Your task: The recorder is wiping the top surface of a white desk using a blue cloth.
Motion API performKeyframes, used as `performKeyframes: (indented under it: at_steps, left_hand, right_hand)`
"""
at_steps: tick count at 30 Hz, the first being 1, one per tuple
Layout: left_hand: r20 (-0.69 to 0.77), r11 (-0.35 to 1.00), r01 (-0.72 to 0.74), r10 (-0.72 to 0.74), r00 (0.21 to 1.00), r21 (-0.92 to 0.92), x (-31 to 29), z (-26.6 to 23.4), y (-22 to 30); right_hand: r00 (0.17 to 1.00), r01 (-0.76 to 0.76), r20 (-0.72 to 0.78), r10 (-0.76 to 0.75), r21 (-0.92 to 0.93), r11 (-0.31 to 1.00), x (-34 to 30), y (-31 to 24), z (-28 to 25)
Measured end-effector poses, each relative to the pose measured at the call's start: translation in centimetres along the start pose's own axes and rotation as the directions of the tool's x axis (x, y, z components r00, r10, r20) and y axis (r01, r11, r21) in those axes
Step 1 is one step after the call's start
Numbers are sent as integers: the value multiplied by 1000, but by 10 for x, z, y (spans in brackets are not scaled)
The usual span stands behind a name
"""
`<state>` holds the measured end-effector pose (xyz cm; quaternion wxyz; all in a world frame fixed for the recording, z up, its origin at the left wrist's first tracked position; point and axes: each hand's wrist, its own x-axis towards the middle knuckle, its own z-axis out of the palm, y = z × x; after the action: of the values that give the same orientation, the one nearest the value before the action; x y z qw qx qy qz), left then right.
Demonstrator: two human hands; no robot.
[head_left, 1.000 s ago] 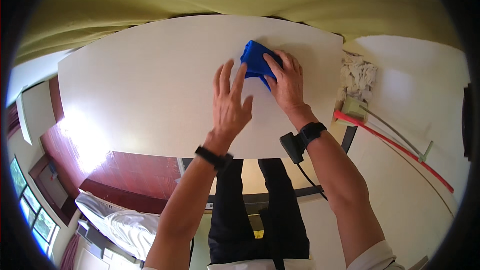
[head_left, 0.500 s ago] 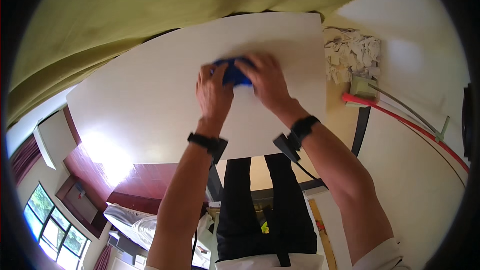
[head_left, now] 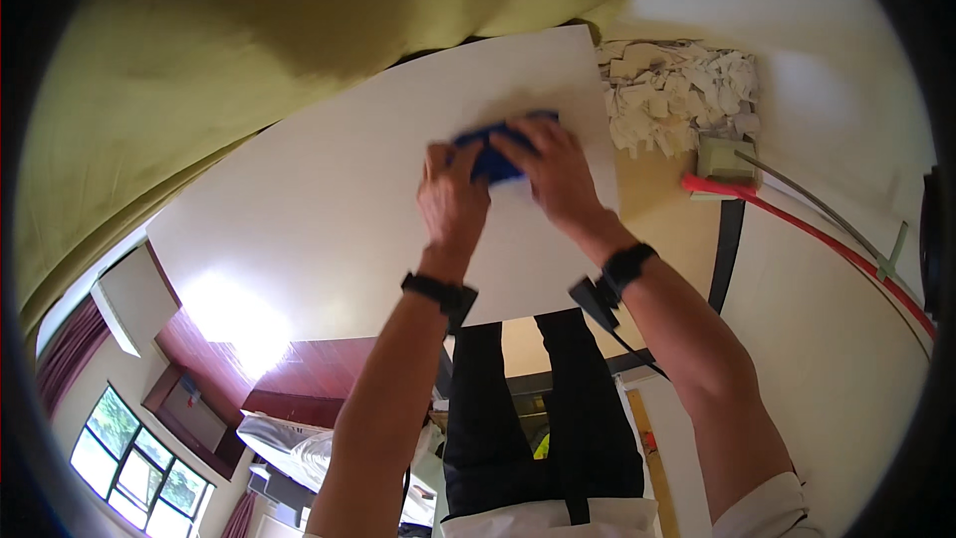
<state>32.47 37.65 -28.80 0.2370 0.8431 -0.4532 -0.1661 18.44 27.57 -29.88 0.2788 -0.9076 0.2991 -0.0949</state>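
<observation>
A small deep-blue object (head_left: 496,165), blurred and perhaps folded cloth, is between my two hands above the white tabletop (head_left: 329,179). My left hand (head_left: 453,189) grips its left side, with thumb and fingers bent round the edge. My right hand (head_left: 558,169) holds the right side, the thumb lying across the top. Fingers and motion blur hide much of its outline. A black strap with a small black device sits on each wrist.
Torn pale scraps (head_left: 677,90) are heaped right of the table, by a green box-like socket (head_left: 725,161) with a red hose (head_left: 787,219). Olive cloth (head_left: 249,30) hangs along the far edge. A dark red floor (head_left: 319,369) shows at lower left.
Both hands and the blue object have shifted a little to the right in the picture. The view has turned slightly too, showing more of the scraps. The grip stays two-handed.
</observation>
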Motion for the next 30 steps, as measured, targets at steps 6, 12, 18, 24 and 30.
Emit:
performKeyframes:
  at_steps: [6, 12, 18, 24, 30]
  left_hand:
    - [-27, 998, 30, -31, 999, -47, -27, 29, 23]
    - [130, 999, 24, -18, 991, -44, -36, 37, 47]
    - [-16, 999, -37, 37, 999, -11, 15, 53, 82]
    - [226, 998, 19, -6, 974, -53, -69, 47, 69]
    - [161, 999, -34, 36, 986, -13, 14, 49, 93]
  right_hand:
    - [987, -125, -93, 132, 74, 989, -36, -7, 3]
    - [998, 62, 28, -65, 94, 994, -62, 45, -24]
    - [958, -142, -241, 154, 66, 988, -22, 55, -25]
    - [996, -62, -54, 65, 62, 996, -110, 39, -31]
    - [953, -231, -188, 239, 63, 971, -40, 63, -47]
